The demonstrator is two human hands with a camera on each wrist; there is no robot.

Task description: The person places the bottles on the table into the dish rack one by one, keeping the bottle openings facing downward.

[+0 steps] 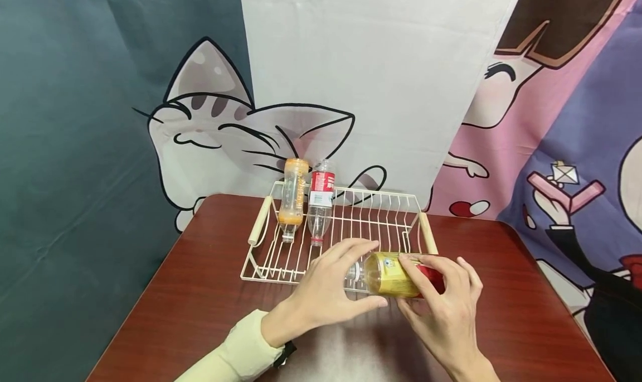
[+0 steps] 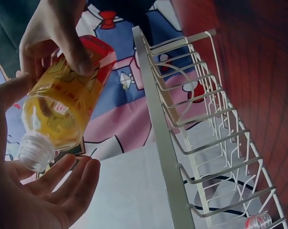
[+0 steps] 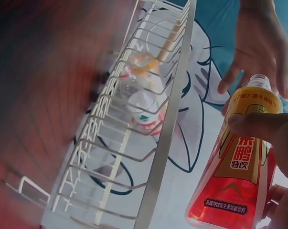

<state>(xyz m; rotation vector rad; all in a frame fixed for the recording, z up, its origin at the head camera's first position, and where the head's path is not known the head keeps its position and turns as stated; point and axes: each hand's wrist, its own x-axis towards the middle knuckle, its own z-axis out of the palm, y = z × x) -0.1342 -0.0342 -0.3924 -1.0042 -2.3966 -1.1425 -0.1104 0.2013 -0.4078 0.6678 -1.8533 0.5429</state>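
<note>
My right hand [image 1: 448, 306] grips a plastic drink bottle [image 1: 393, 274] with a yellow and red label, its fingers and thumb around the label. The bottle lies nearly sideways over the front of the wire rack [image 1: 368, 217], its clear neck [image 2: 36, 152] pointing left. Around that neck my left hand [image 1: 323, 287] is spread, thumb and fingers apart. From the right wrist, the left hand [image 3: 261, 47] shows just beyond the bottle's mouth. Inside the rack, to the left, an orange-and-clear bottle [image 1: 293, 195] and a clear bottle with a red and white label [image 1: 321, 195] lean with necks toward me.
The cream rack has a wooden handle [image 1: 261, 220] on the left and another [image 1: 428, 233] on the right. It stands on a reddish-brown table [image 1: 200, 293]. Behind the table hangs a cloth [image 1: 376, 64] printed with cartoon figures.
</note>
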